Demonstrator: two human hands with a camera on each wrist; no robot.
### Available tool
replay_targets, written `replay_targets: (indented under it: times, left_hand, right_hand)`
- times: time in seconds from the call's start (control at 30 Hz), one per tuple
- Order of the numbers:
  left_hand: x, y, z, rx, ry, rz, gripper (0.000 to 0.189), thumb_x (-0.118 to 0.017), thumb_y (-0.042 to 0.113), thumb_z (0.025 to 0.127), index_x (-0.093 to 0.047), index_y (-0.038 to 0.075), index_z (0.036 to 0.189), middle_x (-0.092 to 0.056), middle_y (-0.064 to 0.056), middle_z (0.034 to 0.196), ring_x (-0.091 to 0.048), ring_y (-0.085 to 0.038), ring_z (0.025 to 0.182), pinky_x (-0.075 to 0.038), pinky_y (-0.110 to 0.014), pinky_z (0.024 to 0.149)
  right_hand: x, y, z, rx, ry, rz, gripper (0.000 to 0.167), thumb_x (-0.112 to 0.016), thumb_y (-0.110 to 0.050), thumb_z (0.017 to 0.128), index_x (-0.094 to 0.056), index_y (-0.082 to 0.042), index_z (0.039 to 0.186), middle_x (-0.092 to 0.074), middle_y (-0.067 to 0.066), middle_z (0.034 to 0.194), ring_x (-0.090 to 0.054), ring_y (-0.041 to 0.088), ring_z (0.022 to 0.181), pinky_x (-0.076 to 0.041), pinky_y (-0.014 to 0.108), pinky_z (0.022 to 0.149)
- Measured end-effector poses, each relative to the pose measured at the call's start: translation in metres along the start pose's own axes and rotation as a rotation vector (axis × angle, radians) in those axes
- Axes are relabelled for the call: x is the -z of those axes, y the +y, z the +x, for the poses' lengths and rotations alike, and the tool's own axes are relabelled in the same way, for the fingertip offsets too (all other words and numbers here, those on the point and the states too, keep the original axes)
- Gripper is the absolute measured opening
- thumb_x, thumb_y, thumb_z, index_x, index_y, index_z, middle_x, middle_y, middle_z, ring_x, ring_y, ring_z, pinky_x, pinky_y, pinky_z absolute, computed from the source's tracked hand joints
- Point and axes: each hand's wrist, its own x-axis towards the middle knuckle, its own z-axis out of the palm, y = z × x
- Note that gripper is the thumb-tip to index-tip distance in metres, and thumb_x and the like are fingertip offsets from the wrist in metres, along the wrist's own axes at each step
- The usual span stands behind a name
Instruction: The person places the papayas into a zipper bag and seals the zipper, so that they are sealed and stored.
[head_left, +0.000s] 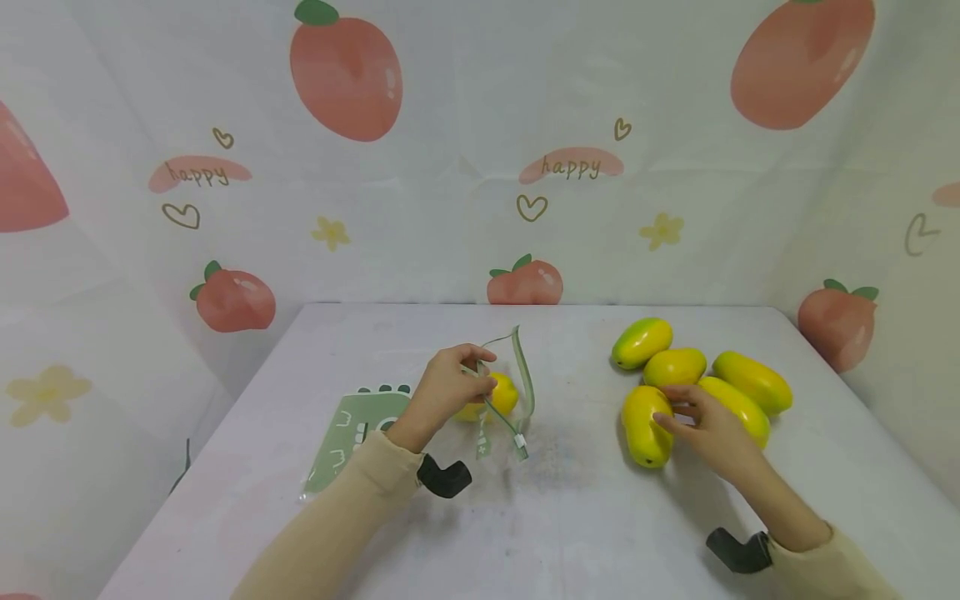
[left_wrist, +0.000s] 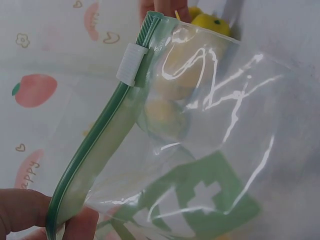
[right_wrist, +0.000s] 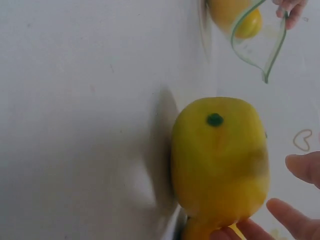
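Observation:
My left hand (head_left: pixel 453 383) pinches the zip edge of a clear plastic slider bag (left_wrist: pixel 225 115) with a green strip, its mouth spread apart. A white slider (left_wrist: pixel 131 64) sits on that strip. Yellow fruit (head_left: pixel 504 395) shows inside the bag. On the right, my right hand (head_left: pixel 708 429) is beside a yellow mango (head_left: pixel 647 427), fingers spread at its right side. In the right wrist view the thumb (right_wrist: pixel 306 167) stands apart from this mango, while other fingertips come close under its lower end, partly hidden.
Several more yellow-green mangoes (head_left: pixel 752 382) lie behind and right of that mango. A flat green-printed pack (head_left: pixel 352 433) rests on the white table (head_left: pixel 570 533) at left, partly behind my left arm. A fruit-patterned curtain (head_left: pixel 450 208) rises beyond the table's back edge.

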Motion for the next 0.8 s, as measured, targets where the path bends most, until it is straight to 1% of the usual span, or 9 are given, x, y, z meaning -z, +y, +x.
replay_targets:
  times: [0.17,0.27,0.43,0.63,0.8]
  left_hand:
    - [0.001,0.000,0.000,-0.001,0.000,-0.003,0.026,-0.070,0.001,0.081,-0.068,0.005,0.107,-0.055,-0.010,0.089,-0.065,-0.017,0.065,-0.060,-0.029,0.068]
    - [0.001,0.000,0.000,-0.001,-0.002,-0.008,0.026,-0.070,0.001,0.081,-0.068,0.005,0.107,-0.055,-0.011,0.088,-0.065,-0.017,0.065,-0.060,-0.029,0.068]
    - [0.001,-0.001,0.000,-0.002,-0.001,-0.005,0.025,-0.070,0.001,0.081,-0.068,0.005,0.106,-0.055,-0.011,0.088,-0.065,-0.017,0.064,-0.060,-0.029,0.068]
    - [0.000,-0.001,0.000,0.000,0.003,0.001,0.025,-0.070,0.001,0.081,-0.068,0.005,0.106,-0.055,-0.010,0.088,-0.065,-0.016,0.065,-0.060,-0.029,0.068]
    - [0.000,-0.001,0.000,-0.001,0.001,0.004,0.025,-0.070,0.001,0.082,-0.068,0.005,0.106,-0.055,-0.010,0.087,-0.065,-0.017,0.065,-0.060,-0.028,0.068]
  right_hand:
    - [-0.006,-0.005,0.002,0.051,-0.003,-0.011,0.061,-0.064,-0.037,0.092,-0.047,0.003,0.135,-0.050,0.029,0.134,-0.052,0.049,0.118,-0.051,0.056,0.092]
    - [-0.010,-0.008,0.002,0.080,-0.010,-0.008,0.061,-0.065,-0.035,0.091,-0.047,0.002,0.136,-0.050,0.028,0.135,-0.052,0.049,0.119,-0.051,0.055,0.092]
    - [-0.017,-0.012,0.003,0.087,-0.026,-0.004,0.064,-0.066,-0.035,0.091,-0.044,0.002,0.138,-0.048,0.027,0.138,-0.051,0.049,0.120,-0.050,0.055,0.094]
    - [-0.022,-0.013,0.004,0.103,-0.047,-0.032,0.067,-0.068,-0.035,0.089,-0.043,0.003,0.139,-0.046,0.027,0.140,-0.051,0.049,0.119,-0.049,0.056,0.095]
    - [-0.027,-0.014,0.004,0.116,-0.081,-0.038,0.072,-0.070,-0.036,0.088,-0.041,0.002,0.141,-0.044,0.028,0.142,-0.050,0.046,0.120,-0.047,0.057,0.097]
